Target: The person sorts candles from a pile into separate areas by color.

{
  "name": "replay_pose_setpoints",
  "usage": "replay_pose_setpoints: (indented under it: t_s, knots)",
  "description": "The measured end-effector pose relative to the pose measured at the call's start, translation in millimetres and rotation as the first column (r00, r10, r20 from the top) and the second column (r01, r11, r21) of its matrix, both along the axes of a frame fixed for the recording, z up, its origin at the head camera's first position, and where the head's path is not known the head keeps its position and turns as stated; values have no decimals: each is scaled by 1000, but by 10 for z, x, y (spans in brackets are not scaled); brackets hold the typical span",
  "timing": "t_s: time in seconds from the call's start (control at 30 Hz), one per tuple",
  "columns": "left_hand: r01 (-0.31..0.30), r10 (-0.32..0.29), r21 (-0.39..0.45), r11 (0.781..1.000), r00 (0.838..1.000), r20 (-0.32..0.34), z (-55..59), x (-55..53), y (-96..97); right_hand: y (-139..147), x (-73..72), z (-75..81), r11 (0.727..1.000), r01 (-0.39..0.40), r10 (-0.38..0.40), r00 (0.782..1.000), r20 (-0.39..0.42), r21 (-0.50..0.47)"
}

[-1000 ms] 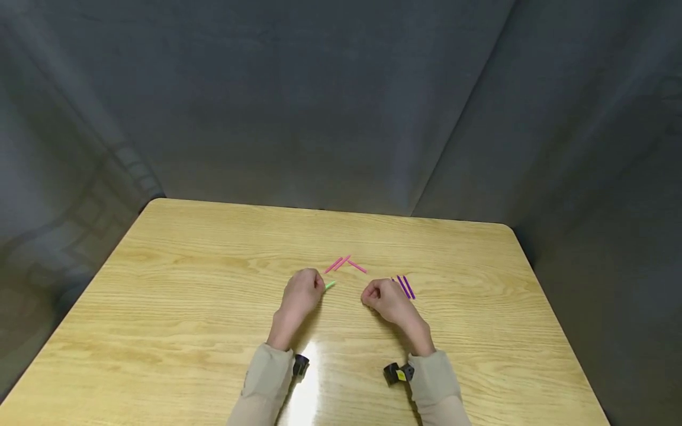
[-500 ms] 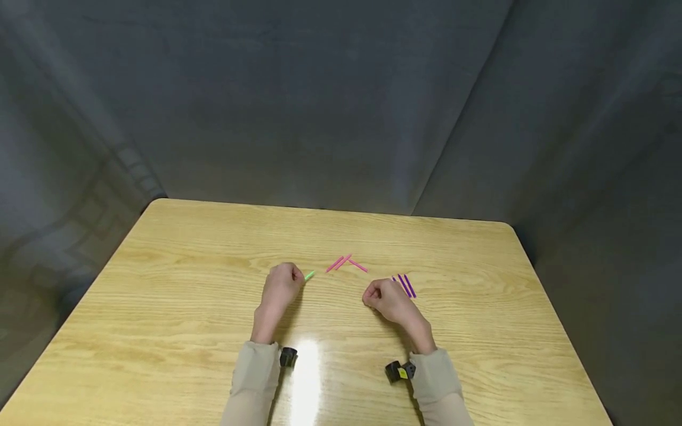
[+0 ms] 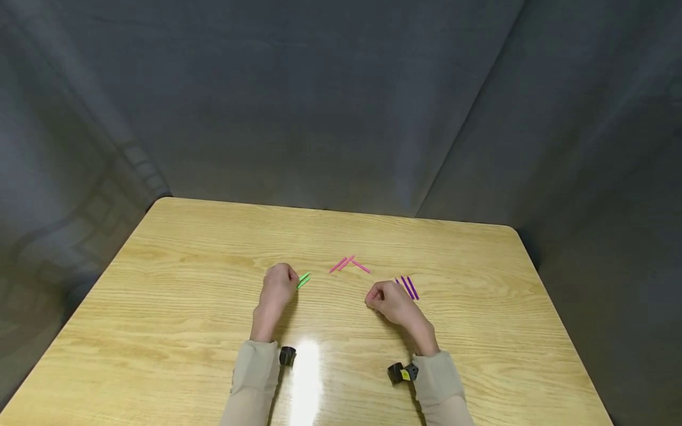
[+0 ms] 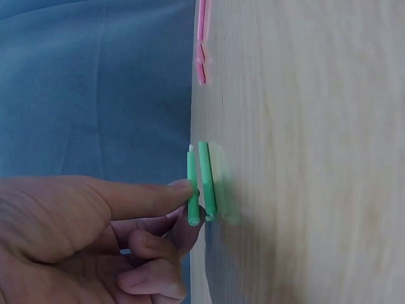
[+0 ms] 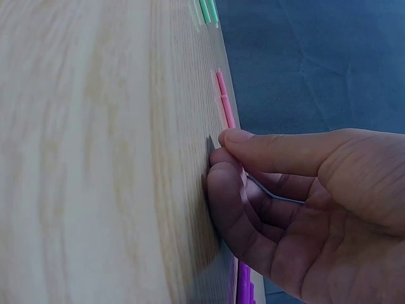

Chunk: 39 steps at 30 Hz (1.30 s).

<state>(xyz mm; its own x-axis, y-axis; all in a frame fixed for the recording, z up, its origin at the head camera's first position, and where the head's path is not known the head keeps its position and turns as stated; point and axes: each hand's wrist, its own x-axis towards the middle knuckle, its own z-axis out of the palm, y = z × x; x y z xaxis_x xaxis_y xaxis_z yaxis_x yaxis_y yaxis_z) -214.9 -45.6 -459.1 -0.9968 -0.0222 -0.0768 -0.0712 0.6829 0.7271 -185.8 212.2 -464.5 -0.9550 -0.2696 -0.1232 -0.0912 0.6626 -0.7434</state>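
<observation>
Thumb and fingers of my left hand (image 3: 279, 285) pinch a thin green candle (image 4: 192, 183) with a short pale tip. Close beside it, almost parallel, is a second green candle (image 4: 207, 180) on the table. My right hand (image 3: 395, 303) rests at the table surface, its fingers loosely curled towards the thumb. No object shows in its grasp, though the inside of the fingers is partly hidden. Just past the right hand lie several purple candles (image 3: 413, 288), one partly covered by it. Three pink candles (image 3: 361, 267) lie farther back between the hands.
The wooden table (image 3: 186, 284) has its far edge against a dark grey curtain (image 3: 298, 118). A black wrist camera (image 3: 288, 356) sits at the left sleeve and another black camera (image 3: 396, 373) at the right sleeve.
My left hand has moved left, carrying the green candle away from the pink ones, and then stayed there. Two green candles now show beside it. The right hand has stayed put.
</observation>
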Motion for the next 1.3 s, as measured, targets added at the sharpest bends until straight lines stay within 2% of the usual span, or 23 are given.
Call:
replay_pose_setpoints:
  t_s: [0.27, 0.47, 0.77, 1.03, 1.3]
  knots:
    - [-11, 10, 16, 1000, 999, 45, -5, 0, -20, 13, -4, 3, 1000, -14, 14, 1000, -3, -17]
    - [-14, 14, 11, 1000, 999, 32, -38, 8, -72, 50, -17, 23, 999, -39, 37, 998, -43, -36]
    - [-15, 15, -11, 1000, 999, 31, -38, -1, -119, 284, -41, 120, 993, 110, -112, 993, -34, -46]
    - [1, -1, -65, 998, 1000, 7, -25, 12, -83, 543, -61, 160, 973, 227, -230, 971, -69, -44]
    - [11, -10, -79, 997, 1000, 7, -9, 27, -62, 651, -60, 166, 961, 267, -271, 961, -51, -72]
